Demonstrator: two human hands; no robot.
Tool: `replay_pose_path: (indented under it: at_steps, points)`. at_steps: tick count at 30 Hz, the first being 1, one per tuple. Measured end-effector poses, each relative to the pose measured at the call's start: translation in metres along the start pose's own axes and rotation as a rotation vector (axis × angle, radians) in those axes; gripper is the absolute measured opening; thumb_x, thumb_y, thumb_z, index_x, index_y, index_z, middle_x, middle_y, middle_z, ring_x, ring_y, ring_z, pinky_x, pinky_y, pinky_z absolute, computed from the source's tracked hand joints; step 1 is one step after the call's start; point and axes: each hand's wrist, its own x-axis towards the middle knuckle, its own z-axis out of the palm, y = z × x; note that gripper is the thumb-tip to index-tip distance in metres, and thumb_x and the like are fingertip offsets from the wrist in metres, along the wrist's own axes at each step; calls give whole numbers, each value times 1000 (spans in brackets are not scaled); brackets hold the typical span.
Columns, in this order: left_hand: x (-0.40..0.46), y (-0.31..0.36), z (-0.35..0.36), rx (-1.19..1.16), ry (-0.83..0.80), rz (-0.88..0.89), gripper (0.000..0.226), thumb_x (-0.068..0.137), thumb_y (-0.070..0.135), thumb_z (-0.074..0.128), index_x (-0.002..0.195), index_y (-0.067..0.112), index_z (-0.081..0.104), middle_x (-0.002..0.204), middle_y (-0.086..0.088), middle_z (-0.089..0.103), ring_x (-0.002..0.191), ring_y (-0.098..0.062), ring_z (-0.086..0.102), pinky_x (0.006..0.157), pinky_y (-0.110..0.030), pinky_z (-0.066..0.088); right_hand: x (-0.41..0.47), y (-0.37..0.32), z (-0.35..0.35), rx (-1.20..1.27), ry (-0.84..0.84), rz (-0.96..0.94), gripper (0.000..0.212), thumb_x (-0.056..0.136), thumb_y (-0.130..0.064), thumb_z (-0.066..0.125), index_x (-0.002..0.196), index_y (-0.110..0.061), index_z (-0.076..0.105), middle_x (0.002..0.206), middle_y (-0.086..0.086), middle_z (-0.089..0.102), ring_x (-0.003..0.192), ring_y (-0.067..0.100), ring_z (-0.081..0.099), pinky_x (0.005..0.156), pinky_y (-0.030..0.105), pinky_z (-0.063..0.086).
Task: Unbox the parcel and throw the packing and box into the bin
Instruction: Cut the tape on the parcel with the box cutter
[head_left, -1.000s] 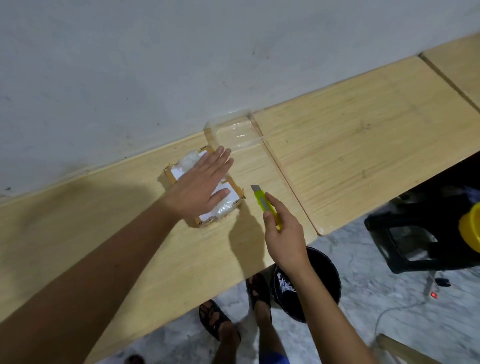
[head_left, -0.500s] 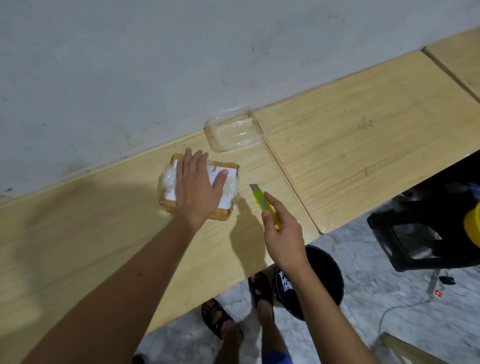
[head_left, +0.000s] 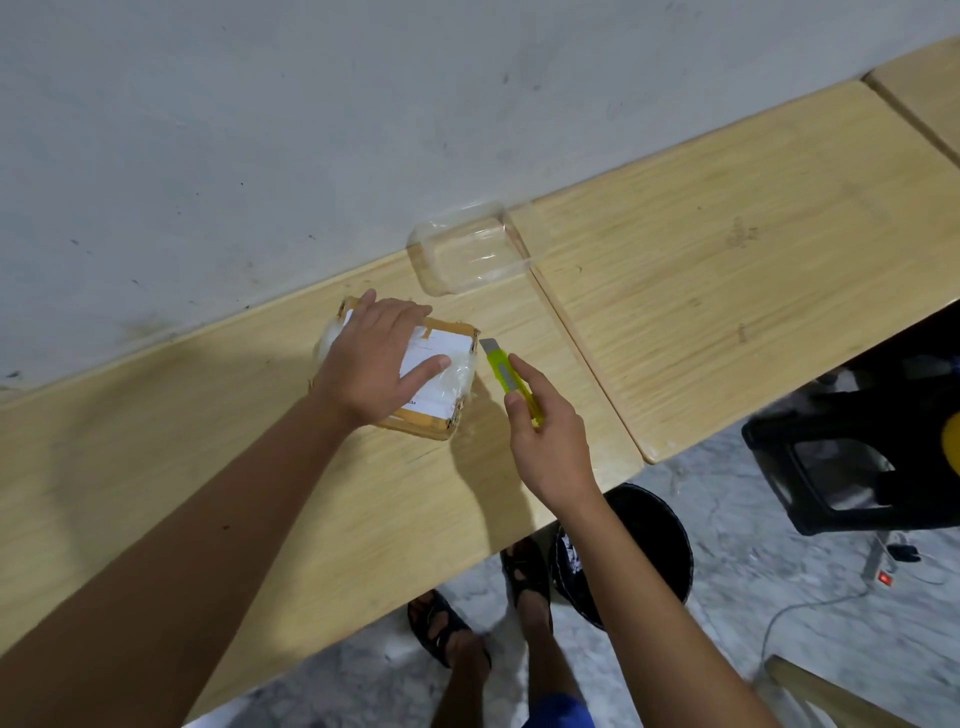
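A small cardboard parcel (head_left: 441, 379) with a white label and clear plastic wrap lies on the wooden table (head_left: 260, 467). My left hand (head_left: 379, 358) rests flat on top of it, thumb stretched across the label. My right hand (head_left: 550, 441) grips a yellow-green utility knife (head_left: 511, 382), whose blade tip is close to the parcel's right edge. A black bin (head_left: 654, 551) stands on the floor below the table's front edge, partly hidden by my right arm.
A clear plastic tray (head_left: 467, 254) sits on the table by the wall, behind the parcel. A second tabletop (head_left: 727, 286) adjoins on the right. A black stool (head_left: 852, 467) and a power strip (head_left: 883, 566) are on the floor to the right; my sandalled feet are below.
My left hand has turned the parcel on the table and now lies across its left part. My right hand has brought the knife closer to the parcel's right edge.
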Motion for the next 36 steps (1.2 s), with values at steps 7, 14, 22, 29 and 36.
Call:
replay_pose_path:
  at_steps: [7,14,22,29,36]
  points:
    - [-2,4,3,5,36,-29,67,98,62,49,142,11,56,136,-5,64,132,-26,54,131,-41,13,-2,2,9,-12,15,-17,41,107,-22,49,146,-35,54,68,-6,63,51,7,48,56,22,45]
    - [2,7,6,-15,37,-118,66,98,64,48,140,14,56,136,-3,63,134,-25,53,132,-45,13,2,-5,15,-36,13,-21,41,107,-20,48,146,-32,55,74,-17,63,56,5,55,61,19,43]
    - [3,8,5,-12,41,-142,62,99,61,55,140,15,56,136,-3,63,135,-24,53,132,-46,14,7,-9,20,-85,39,-58,43,106,-18,48,146,-32,55,73,0,68,52,9,51,59,23,46]
    - [1,10,6,-23,50,-152,60,99,59,58,139,14,56,136,-2,63,135,-23,53,132,-46,14,5,-13,18,-195,-10,-92,45,104,-13,49,147,-26,53,62,-13,57,57,1,56,54,10,38]
    - [1,12,6,-28,65,-168,60,97,58,61,139,15,57,136,-2,63,134,-23,54,131,-44,18,0,-17,7,-204,-62,-58,44,104,-15,48,146,-29,54,84,-15,70,66,1,60,62,8,40]
